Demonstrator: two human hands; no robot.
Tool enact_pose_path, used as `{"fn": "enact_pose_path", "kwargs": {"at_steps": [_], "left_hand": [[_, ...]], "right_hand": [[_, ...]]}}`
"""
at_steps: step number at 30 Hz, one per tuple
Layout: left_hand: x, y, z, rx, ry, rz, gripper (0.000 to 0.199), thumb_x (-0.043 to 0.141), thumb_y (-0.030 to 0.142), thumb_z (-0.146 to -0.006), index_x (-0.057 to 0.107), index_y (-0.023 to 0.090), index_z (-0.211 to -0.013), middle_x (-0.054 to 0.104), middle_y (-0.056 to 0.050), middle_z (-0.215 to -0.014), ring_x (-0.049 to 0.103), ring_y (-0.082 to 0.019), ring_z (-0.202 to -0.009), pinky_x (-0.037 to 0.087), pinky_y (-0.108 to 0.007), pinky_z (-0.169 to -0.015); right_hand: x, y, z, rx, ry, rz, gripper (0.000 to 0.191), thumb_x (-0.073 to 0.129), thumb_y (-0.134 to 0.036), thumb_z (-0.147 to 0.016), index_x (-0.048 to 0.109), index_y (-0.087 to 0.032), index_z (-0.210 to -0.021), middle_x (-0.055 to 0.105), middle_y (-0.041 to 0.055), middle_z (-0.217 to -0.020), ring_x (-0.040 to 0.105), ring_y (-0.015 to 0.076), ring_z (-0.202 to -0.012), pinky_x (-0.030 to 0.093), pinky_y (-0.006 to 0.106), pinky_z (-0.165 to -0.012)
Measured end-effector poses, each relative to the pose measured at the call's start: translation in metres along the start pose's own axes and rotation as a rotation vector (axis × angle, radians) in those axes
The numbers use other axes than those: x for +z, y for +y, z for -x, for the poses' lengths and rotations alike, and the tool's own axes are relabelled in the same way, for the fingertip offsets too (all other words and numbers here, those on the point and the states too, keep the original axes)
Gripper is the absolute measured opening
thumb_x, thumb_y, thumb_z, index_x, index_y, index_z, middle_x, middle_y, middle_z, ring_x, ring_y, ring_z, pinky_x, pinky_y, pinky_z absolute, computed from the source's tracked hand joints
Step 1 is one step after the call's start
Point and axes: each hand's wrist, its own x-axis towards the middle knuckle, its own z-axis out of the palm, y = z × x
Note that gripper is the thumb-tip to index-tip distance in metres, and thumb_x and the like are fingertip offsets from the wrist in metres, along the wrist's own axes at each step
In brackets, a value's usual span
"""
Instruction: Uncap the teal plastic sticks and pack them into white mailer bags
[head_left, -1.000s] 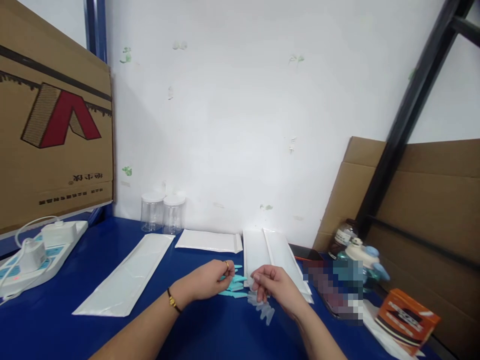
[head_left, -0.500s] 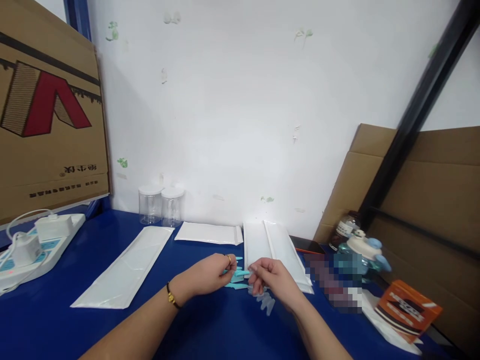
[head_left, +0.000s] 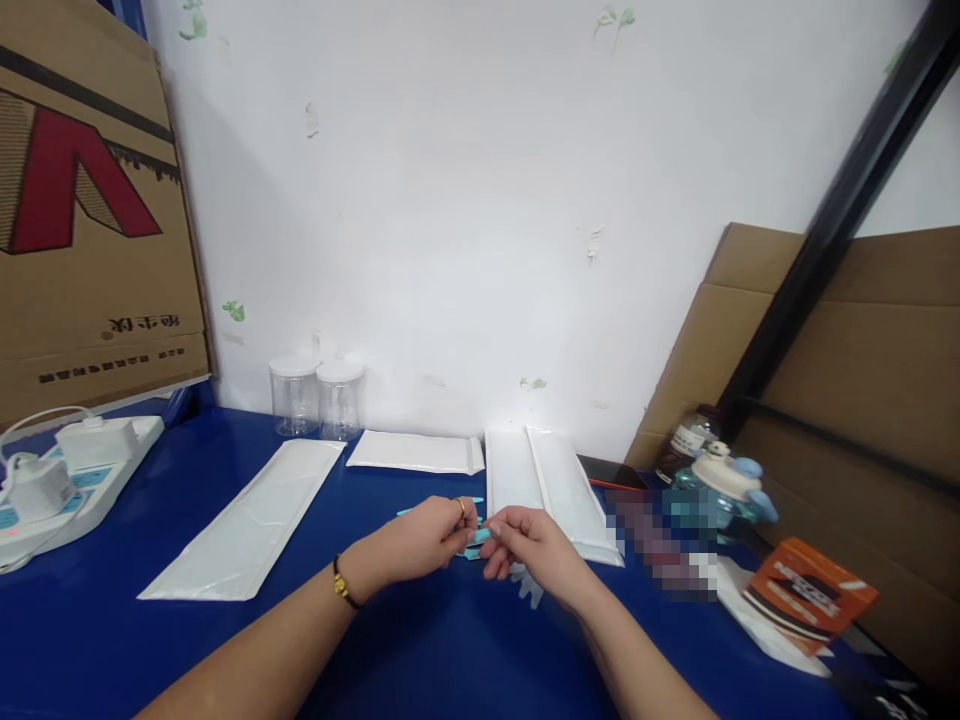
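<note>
My left hand [head_left: 431, 535] is closed, thumb and fingers pinched on one end of a slim turquoise plastic tool [head_left: 482, 536]. At the other end, the fingertips of my right hand [head_left: 536, 550] pinch together; whether they also hold a small clear piece there is hidden. More turquoise tools [head_left: 470, 553] lie on the blue table [head_left: 420, 650] beneath and behind my hands, largely covered. Small translucent plastic pieces [head_left: 529, 587] rest on the table just below my right hand. The exact kind of tool is too small to make out.
White padded mailers lie at left [head_left: 244, 525], at the back [head_left: 416, 452] and to the right [head_left: 555, 490]. Two clear jars [head_left: 294, 400] stand against the wall. A power strip [head_left: 112, 485] sits far left; a teal bottle [head_left: 716, 495] and an orange box [head_left: 810, 597] are at right.
My hands have come closer together, with the turquoise tool now bridging their fingertips. The whole view has shifted slightly, so things on the table appear a little higher.
</note>
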Motion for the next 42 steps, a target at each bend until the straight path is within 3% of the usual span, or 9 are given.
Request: {"fn": "enact_pose_path", "kwargs": {"at_steps": [2, 6, 8, 11, 17, 22, 31, 36, 42], "left_hand": [[0.003, 0.001, 0.0, -0.043, -0.052, 0.084, 0.022, 0.032, 0.031, -0.087, 0.051, 0.019, -0.084, 0.052, 0.004, -0.059, 0.05, -0.01, -0.051, 0.036, -0.02, -0.051], [0.011, 0.004, 0.0, -0.022, -0.161, 0.068, 0.015, 0.043, 0.024, -0.08, 0.057, 0.02, -0.08, 0.058, 0.003, -0.064, 0.054, -0.011, -0.058, 0.037, -0.02, -0.054], [0.017, 0.004, 0.0, 0.012, -0.172, -0.025, 0.013, 0.048, 0.021, -0.075, 0.06, 0.021, -0.076, 0.061, 0.001, -0.07, 0.054, -0.012, -0.062, 0.036, -0.02, -0.054], [0.023, 0.001, 0.0, -0.001, -0.155, -0.107, 0.012, 0.054, 0.024, -0.073, 0.064, 0.023, -0.079, 0.061, 0.001, -0.074, 0.054, -0.013, -0.065, 0.034, -0.021, -0.052], [0.015, -0.018, -0.003, -0.004, 0.03, -0.327, 0.02, 0.062, 0.031, -0.073, 0.061, 0.025, -0.092, 0.061, 0.0, -0.09, 0.056, -0.016, -0.077, 0.037, -0.024, -0.064], [0.014, -0.028, -0.008, 0.048, 0.038, -0.502, 0.01, 0.061, 0.028, -0.075, 0.062, 0.024, -0.084, 0.063, 0.001, -0.084, 0.059, -0.016, -0.077, 0.037, -0.025, -0.07], [0.021, -0.019, -0.01, 0.055, 0.055, -0.675, 0.006, 0.055, 0.015, -0.069, 0.059, 0.02, -0.069, 0.063, -0.001, -0.069, 0.058, -0.017, -0.068, 0.037, -0.028, -0.066], [0.008, -0.016, -0.007, 0.078, 0.088, -0.581, 0.011, 0.048, 0.015, -0.072, 0.058, 0.02, -0.072, 0.063, 0.0, -0.07, 0.056, -0.013, -0.062, 0.036, -0.025, -0.063], [0.003, -0.017, -0.004, 0.082, 0.119, -0.474, 0.014, 0.046, 0.02, -0.077, 0.06, 0.02, -0.076, 0.063, 0.001, -0.072, 0.055, -0.012, -0.06, 0.036, -0.023, -0.061]], "right_hand": [[-0.004, -0.004, 0.003, 0.003, -0.022, 0.077, 0.039, 0.051, -0.053, -0.078, 0.056, -0.015, -0.078, 0.065, 0.0027, -0.07, 0.062, 0.0119, -0.054, 0.044, 0.022, -0.051], [-0.031, -0.014, 0.018, -0.065, 0.083, 0.421, 0.025, 0.053, -0.039, -0.079, 0.061, -0.015, -0.077, 0.061, 0.0002, -0.066, 0.05, 0.0071, -0.045, 0.037, 0.02, -0.046], [-0.047, -0.016, 0.026, -0.078, 0.024, 0.596, 0.011, 0.063, -0.025, -0.069, 0.065, -0.016, -0.074, 0.06, -0.0007, -0.065, 0.05, 0.0084, -0.051, 0.036, 0.019, -0.048], [-0.06, -0.011, 0.032, -0.024, -0.093, 0.766, 0.019, 0.064, -0.011, -0.057, 0.068, -0.018, -0.074, 0.059, -0.0026, -0.062, 0.049, 0.0086, -0.053, 0.035, 0.018, -0.047], [-0.053, -0.002, 0.028, 0.017, -0.141, 0.964, 0.022, 0.063, -0.011, -0.053, 0.069, -0.019, -0.073, 0.061, -0.0029, -0.063, 0.051, 0.0089, -0.053, 0.034, 0.017, -0.047], [-0.047, -0.001, 0.028, 0.026, -0.137, 1.057, 0.019, 0.061, -0.014, -0.053, 0.068, -0.019, -0.07, 0.06, -0.0033, -0.062, 0.049, 0.0085, -0.05, 0.032, 0.017, -0.045], [-0.035, -0.018, 0.03, -0.123, -0.052, 0.74, 0.013, 0.051, -0.01, -0.065, 0.058, -0.017, -0.074, 0.054, -0.0029, -0.064, 0.047, 0.0084, -0.058, 0.035, 0.016, -0.051], [-0.03, -0.018, 0.023, -0.169, 0.074, 0.684, 0.012, 0.049, -0.019, -0.077, 0.061, -0.017, -0.079, 0.057, -0.0005, -0.066, 0.05, 0.0104, -0.058, 0.037, 0.02, -0.054], [-0.029, -0.015, 0.018, -0.166, 0.117, 0.585, 0.017, 0.053, -0.031, -0.08, 0.062, -0.018, -0.085, 0.061, 0.0005, -0.068, 0.056, 0.0132, -0.063, 0.04, 0.023, -0.058]]}}
